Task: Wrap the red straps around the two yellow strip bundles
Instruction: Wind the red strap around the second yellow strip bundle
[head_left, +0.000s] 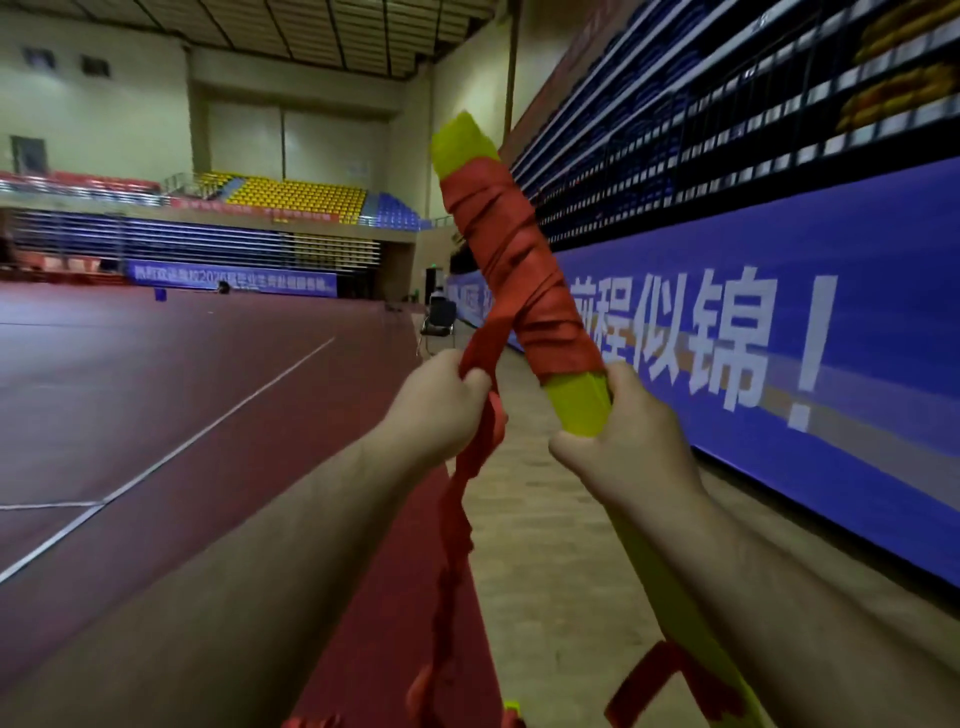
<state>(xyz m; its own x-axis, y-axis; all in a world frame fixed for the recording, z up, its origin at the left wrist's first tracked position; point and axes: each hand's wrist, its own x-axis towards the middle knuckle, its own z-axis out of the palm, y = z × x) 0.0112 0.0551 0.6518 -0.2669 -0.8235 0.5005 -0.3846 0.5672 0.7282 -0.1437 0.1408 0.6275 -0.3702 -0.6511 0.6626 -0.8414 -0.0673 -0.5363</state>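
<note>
The gap between the left hand (441, 405) and the right hand (623, 441) is being crossed by the red strap (519, 260), which is being pulled from the wrapped yellow strip bundle (579, 405) down to the left hand. Below that hand, the space between the forearms is being taken up by the strap's hanging tail. Room on the right is being limited by the blue banner wall (779, 291). Open air is being left above the red court floor (156, 389). Under the right forearm, passage is being cluttered by a second yellow strip (696, 623) and a red loop (644, 680).
</note>
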